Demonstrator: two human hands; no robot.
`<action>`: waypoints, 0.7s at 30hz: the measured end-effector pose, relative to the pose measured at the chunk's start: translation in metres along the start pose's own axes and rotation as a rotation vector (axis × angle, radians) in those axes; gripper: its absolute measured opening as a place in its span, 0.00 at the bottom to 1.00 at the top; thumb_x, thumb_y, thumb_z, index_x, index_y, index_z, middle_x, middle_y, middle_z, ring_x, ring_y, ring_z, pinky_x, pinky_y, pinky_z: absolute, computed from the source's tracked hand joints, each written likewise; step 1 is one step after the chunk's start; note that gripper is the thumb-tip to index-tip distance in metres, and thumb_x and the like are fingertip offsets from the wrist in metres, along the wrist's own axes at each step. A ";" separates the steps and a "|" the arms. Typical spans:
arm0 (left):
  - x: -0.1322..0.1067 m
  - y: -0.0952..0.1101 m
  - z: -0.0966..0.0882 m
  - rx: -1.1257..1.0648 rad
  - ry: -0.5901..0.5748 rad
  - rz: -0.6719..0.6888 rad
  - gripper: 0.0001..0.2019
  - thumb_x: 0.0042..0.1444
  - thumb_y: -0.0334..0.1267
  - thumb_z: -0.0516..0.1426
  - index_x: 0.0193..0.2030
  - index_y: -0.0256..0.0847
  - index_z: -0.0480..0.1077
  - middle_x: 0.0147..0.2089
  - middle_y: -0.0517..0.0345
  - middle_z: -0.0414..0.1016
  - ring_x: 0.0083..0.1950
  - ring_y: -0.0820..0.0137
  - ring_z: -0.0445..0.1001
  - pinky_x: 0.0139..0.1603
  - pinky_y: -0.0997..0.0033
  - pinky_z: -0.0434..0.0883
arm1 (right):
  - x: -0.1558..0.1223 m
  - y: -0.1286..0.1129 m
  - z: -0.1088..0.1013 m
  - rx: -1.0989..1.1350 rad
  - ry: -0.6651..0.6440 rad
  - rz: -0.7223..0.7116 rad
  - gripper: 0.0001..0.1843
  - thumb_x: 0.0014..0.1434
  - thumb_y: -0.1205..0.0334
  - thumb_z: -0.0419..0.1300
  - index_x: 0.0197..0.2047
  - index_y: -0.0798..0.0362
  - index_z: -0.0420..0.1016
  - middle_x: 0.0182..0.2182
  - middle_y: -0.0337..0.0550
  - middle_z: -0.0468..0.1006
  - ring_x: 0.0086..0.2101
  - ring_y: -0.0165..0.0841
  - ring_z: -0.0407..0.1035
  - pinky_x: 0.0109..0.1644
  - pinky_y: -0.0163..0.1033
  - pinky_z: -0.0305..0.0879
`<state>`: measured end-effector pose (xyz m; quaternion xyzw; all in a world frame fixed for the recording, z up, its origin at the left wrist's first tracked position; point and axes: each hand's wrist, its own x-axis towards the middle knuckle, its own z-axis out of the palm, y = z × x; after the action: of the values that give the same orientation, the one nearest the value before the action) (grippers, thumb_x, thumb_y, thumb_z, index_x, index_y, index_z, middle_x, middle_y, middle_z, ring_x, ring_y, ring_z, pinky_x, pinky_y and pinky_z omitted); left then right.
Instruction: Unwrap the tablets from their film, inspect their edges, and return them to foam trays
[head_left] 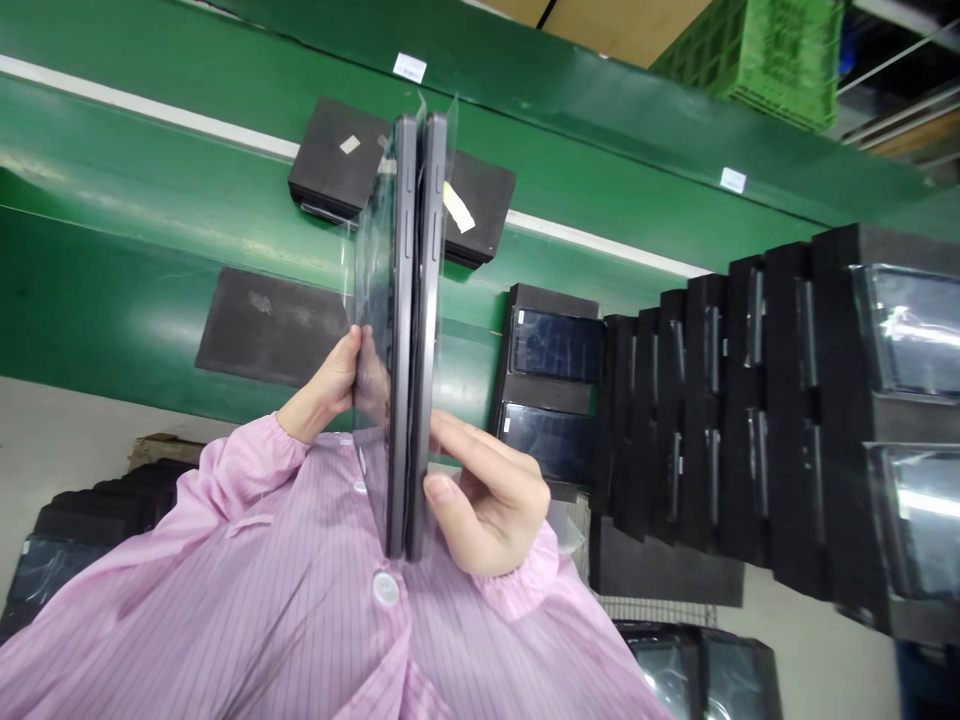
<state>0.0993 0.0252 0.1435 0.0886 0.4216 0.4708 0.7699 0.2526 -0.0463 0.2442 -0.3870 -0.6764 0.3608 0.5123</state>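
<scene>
Two dark tablets stand on edge close in front of me, pressed face to face with a narrow gap between them. The left tablet and the right tablet show their side buttons, and clear film sticks out past their edges. My left hand is closed on the far left side of the pair, its fingers partly hidden behind film and screen. On the other side, my right hand grips the right tablet's back with thumb and fingers.
A black foam pad lies on the green bench. Behind the tablets are two dark stacks, the left stack and the right stack. Tall foam trays holding tablets rise at the right. A green crate sits at the upper right.
</scene>
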 end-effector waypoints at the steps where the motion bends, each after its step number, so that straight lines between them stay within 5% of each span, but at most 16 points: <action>1: 0.000 0.000 0.000 -0.008 0.015 -0.002 0.14 0.53 0.47 0.65 0.28 0.41 0.67 0.18 0.68 0.64 0.18 0.78 0.61 0.20 0.77 0.63 | 0.000 0.000 0.000 -0.010 -0.002 0.008 0.22 0.58 0.68 0.61 0.56 0.53 0.78 0.49 0.51 0.82 0.47 0.44 0.80 0.45 0.42 0.82; 9: 0.002 -0.007 -0.001 -0.033 0.141 -0.028 0.19 0.52 0.54 0.64 0.28 0.40 0.68 0.20 0.65 0.66 0.24 0.75 0.67 0.25 0.76 0.67 | 0.000 0.003 -0.003 -0.063 -0.001 0.056 0.20 0.61 0.68 0.59 0.56 0.52 0.78 0.50 0.49 0.82 0.47 0.42 0.79 0.48 0.42 0.80; 21: 0.003 -0.007 0.002 0.011 0.158 -0.031 0.22 0.50 0.59 0.63 0.29 0.39 0.68 0.21 0.64 0.68 0.25 0.75 0.68 0.26 0.76 0.67 | 0.003 0.005 -0.003 -0.062 0.026 0.068 0.18 0.61 0.68 0.60 0.54 0.52 0.80 0.49 0.48 0.82 0.47 0.41 0.80 0.48 0.40 0.80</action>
<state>0.1063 0.0243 0.1388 0.0488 0.4848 0.4619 0.7411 0.2560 -0.0413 0.2421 -0.4303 -0.6669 0.3518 0.4963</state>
